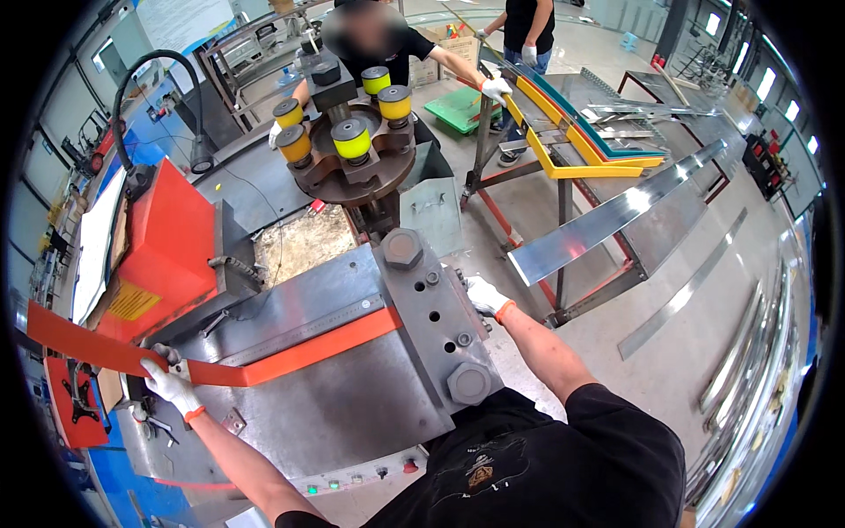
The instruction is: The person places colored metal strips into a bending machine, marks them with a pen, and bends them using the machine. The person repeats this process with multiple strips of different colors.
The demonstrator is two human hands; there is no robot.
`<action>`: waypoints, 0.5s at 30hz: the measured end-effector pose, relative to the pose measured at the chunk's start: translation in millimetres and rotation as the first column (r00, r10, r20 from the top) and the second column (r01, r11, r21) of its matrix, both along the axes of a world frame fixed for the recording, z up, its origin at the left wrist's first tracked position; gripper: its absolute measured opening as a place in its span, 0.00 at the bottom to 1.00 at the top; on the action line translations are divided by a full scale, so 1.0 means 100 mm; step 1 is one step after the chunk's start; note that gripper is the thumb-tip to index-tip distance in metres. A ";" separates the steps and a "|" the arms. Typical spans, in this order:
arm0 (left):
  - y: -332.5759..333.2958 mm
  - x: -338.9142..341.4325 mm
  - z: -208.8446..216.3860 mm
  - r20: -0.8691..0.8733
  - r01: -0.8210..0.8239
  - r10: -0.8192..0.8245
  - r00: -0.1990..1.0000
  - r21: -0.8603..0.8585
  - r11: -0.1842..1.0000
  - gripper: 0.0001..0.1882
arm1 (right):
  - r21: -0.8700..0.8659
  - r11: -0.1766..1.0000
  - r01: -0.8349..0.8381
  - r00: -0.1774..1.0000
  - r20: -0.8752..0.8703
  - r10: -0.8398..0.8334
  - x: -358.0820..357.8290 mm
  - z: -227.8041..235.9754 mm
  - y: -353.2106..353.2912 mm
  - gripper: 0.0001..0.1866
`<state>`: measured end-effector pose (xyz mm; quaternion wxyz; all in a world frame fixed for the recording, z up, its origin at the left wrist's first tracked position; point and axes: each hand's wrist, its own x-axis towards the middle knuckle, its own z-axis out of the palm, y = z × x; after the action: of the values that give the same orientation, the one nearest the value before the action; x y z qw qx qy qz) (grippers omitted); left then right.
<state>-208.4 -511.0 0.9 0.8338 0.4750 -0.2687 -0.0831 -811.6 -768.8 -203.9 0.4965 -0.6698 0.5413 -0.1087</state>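
A long, flat orange strip, bent at an angle near its middle, stands on edge over the steel machine table. Gripping it close to the bend is my left hand, in a white glove, closed round its lower edge. The strip's right end runs up to a heavy steel block with large hex bolts and passes out of sight there. On the block's far side is my gloved right hand, its fingers curled against the block's edge; whatever they hold is hidden.
Beyond the block stands a round turret with yellow-green rollers. A co-worker's gloved hand touches yellow bent strips on a rack. An orange machine housing rises at left. Buttons line the table's front. Metal strips lie right.
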 end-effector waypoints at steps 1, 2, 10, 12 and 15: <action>0.03 0.02 0.01 0.020 0.024 -0.024 1.000 -0.003 1.000 0.28 | -0.041 0.999 -0.017 1.000 -0.017 0.016 0.02 0.04 0.00 0.21; 0.05 0.03 0.02 0.030 0.012 -0.012 0.999 0.001 1.000 0.27 | -0.083 0.996 -0.035 0.999 -0.034 0.032 0.05 0.08 0.00 0.22; 0.49 -0.59 0.44 -0.111 0.069 -0.066 0.992 0.018 0.997 0.22 | 0.236 0.950 0.204 0.917 0.294 -0.270 -0.46 0.36 0.24 0.15; 0.66 -0.60 0.44 0.054 0.032 -0.035 0.998 0.058 0.998 0.24 | 0.228 0.941 0.251 0.908 0.280 -0.310 -0.78 0.22 0.35 0.14; 0.78 -0.95 0.67 0.134 -0.021 0.004 0.991 0.125 0.992 0.25 | 0.332 0.903 0.273 0.864 0.328 -0.382 -1.26 0.07 0.60 0.15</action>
<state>-303.2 -433.0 68.2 0.7827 0.5331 -0.3150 -0.0626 -937.2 -708.8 -197.4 0.6547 -0.4570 0.5497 -0.2456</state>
